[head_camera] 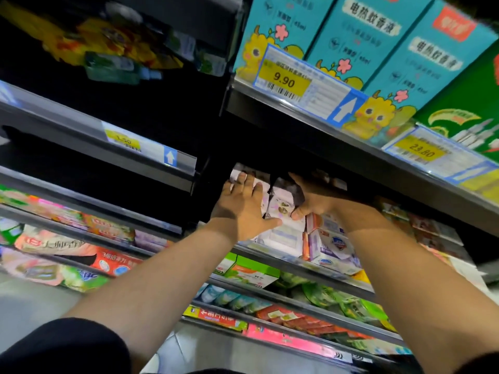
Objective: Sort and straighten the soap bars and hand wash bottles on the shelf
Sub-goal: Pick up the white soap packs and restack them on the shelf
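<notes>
Head view, looking up into store shelving, slightly blurred. Two bare forearms reach from the bottom of the frame to a dim shelf of soap in the middle.

The left hand lies open, fingers straight and spread, palm down on a pale stack of soap boxes at the shelf's left end. The right hand grips one soap box, pale with a dark print. Its thumb is on the box's lower front edge and its fingers curl behind. The box stands on end, tilted, just beside the left hand and above the stack. Whether it rests on the stack cannot be told.

Likely risks:
- The grip sits near one corner, so the tilted box could twist free and drop onto the lower shelves.
- The shelf above hangs low, so a lifted box might catch its underside.
- Pressure from the left hand could push the stack back and out of line.

Counts:
- Two hands.
- One box held.
- At least two shield boxes to its right, with those further back too dark to count.
- No hand wash bottle plainly visible.
- On the shelf above, three blue boxes and one green box.
- Three yellow price tags on the shelf rails.
</notes>
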